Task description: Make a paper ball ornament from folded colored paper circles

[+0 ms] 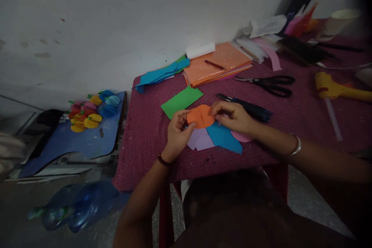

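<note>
Both hands hold a rounded orange paper cut-out (200, 116) just above the maroon tablecloth (145, 135). My left hand (177, 133) pinches its left edge with thumb and fingers. Its right edge is pinched by my right hand (234, 116). Under the hands lie a blue paper piece (223, 137), a lilac paper piece (200, 141) and a pink piece (242, 137). A green paper rectangle (181, 101) lies just beyond the hands.
Black scissors (271, 84), a yellow glue gun (334, 89), an orange paper stack (217, 66) and blue sheets (162, 73) lie further back. A blue board (81, 139) with several coloured paper fruits (90, 110) lies on the floor at left. Plastic bottles (78, 207) lie nearby.
</note>
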Motion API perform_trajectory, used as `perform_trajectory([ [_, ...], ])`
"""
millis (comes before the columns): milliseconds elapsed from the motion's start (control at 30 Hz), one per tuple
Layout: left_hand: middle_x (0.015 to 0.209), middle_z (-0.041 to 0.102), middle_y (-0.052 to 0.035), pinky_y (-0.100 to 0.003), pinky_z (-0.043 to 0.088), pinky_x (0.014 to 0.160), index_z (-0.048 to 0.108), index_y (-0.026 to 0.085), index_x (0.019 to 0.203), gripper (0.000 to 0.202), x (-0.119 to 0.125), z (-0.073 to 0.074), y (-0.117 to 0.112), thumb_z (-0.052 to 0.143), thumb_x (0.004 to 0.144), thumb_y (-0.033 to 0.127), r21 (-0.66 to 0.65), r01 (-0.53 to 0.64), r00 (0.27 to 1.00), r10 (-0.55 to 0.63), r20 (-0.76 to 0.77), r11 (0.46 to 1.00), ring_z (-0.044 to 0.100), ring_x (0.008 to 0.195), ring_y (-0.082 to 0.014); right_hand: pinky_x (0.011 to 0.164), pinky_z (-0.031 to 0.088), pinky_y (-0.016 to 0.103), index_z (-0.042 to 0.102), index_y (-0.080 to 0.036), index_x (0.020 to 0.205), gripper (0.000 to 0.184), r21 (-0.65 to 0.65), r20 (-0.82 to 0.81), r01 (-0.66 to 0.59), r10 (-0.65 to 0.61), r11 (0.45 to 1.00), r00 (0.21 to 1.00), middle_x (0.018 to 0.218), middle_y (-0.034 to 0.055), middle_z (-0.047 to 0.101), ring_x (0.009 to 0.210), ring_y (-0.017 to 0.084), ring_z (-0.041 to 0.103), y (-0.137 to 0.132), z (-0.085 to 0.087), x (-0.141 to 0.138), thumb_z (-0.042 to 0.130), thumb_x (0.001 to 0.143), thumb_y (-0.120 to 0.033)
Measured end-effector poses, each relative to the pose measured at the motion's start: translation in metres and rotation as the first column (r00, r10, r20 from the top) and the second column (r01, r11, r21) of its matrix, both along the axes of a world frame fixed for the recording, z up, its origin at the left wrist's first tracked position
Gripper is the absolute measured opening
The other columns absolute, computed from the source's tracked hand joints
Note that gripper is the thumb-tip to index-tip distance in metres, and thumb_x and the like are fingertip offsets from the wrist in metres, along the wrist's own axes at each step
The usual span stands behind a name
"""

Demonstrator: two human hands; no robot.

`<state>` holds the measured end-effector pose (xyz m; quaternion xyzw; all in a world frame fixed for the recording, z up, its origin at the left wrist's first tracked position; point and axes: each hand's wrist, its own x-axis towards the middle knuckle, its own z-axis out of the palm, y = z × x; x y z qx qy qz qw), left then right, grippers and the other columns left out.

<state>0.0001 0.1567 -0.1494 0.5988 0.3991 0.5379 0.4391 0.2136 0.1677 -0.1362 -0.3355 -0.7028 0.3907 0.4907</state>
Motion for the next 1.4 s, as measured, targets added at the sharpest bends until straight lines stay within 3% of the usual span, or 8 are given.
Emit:
perform_trajectory([
  [167,0.078,0.061,0.0033,-0.022,0.048,0.068,0.055,0.021,0.121,0.049,0.003,-0.005,0.001,0.075,0.076,0.02,0.019,0.066,0.996,-0.065,-0.062,0.998,0.059,0.072,-0.011,0.061,0.044,0.025,0.055,-0.021,0.11,0.044,-0.231,-0.078,-0.052,0.035,0.972,0.996,0.08,-0.002,0.054,0.069,0.013,0.052,0.001,-0.004,-0.01,0.074,0.072,-0.034],
  [333,0.088,0.067,-0.0028,-0.025,0.05,0.073,0.064,0.018,0.104,0.029,0.002,-0.008,0.0,0.073,0.077,0.025,-0.045,0.16,0.983,-0.163,-0.086,0.986,0.062,0.079,-0.0132,0.059,0.041,0.027,0.062,-0.018,0.079,0.023,-0.302,0.122,0.031,0.007,0.953,0.993,0.074,0.001,0.059,0.067,0.015,0.053,0.003,-0.01,-0.013,0.069,0.071,-0.038],
  [500,0.086,0.067,-0.0035,-0.025,0.048,0.072,0.067,0.016,0.093,0.019,0.002,-0.008,0.0,0.071,0.08,0.028,-0.085,0.185,0.977,-0.193,-0.092,0.979,0.06,0.077,-0.0128,0.052,0.034,0.024,0.054,-0.019,0.068,0.024,-0.28,0.159,0.072,-0.028,0.957,0.987,0.064,-0.0025,0.049,0.059,0.012,0.045,0.002,-0.008,-0.011,0.064,0.072,-0.04],
  [667,0.073,0.056,0.0003,-0.024,0.041,0.064,0.062,0.016,0.076,0.015,0.005,-0.008,0.001,0.068,0.081,0.03,-0.014,0.173,0.965,-0.173,-0.195,0.985,0.051,0.068,-0.0107,0.052,0.033,0.025,0.054,-0.019,0.067,0.026,-0.227,0.219,0.063,-0.012,0.972,0.976,0.062,-0.0022,0.046,0.059,0.013,0.043,-0.002,-0.005,-0.008,0.063,0.078,-0.041],
  [800,0.068,0.052,0.0026,-0.023,0.037,0.059,0.06,0.016,0.071,0.018,0.008,-0.006,0.001,0.07,0.08,0.028,0.084,0.093,0.981,-0.077,-0.179,0.992,0.045,0.063,-0.0089,0.052,0.034,0.026,0.057,-0.02,0.071,0.021,-0.214,0.193,-0.055,0.097,0.975,0.976,0.063,-0.0017,0.049,0.058,0.013,0.045,-0.005,-0.004,-0.012,0.064,0.079,-0.038],
  [933,0.065,0.054,0.0032,-0.022,0.038,0.055,0.06,0.017,0.073,0.019,0.01,-0.004,-0.002,0.069,0.082,0.031,0.031,0.065,0.995,-0.062,-0.077,0.997,0.047,0.058,-0.0077,0.051,0.036,0.026,0.056,-0.021,0.07,0.025,-0.279,0.144,-0.068,0.111,0.958,0.983,0.064,-0.0017,0.05,0.059,0.014,0.046,-0.007,-0.002,-0.014,0.065,0.079,-0.043],
  [1200,0.046,0.048,0.0076,-0.019,0.034,0.04,0.058,0.018,0.074,0.032,0.009,-0.001,-0.007,0.065,0.085,0.046,-0.074,0.073,0.997,-0.074,-0.01,0.995,0.044,0.038,-0.0057,0.05,0.035,0.026,0.056,-0.021,0.068,0.043,-0.352,0.082,0.071,-0.044,0.933,0.996,0.062,-0.0013,0.049,0.056,0.012,0.043,-0.004,0.005,-0.006,0.07,0.075,-0.06],
  [1400,0.053,0.057,0.0053,-0.018,0.041,0.041,0.061,0.017,0.079,0.033,0.004,0.006,-0.003,0.068,0.083,0.049,-0.133,0.146,0.989,-0.146,0.007,0.98,0.054,0.041,-0.0075,0.053,0.039,0.025,0.058,-0.021,0.075,0.041,-0.376,0.024,0.003,0.007,0.927,1.0,0.067,-0.0017,0.052,0.059,0.012,0.046,-0.003,0.008,-0.007,0.075,0.072,-0.059],
])
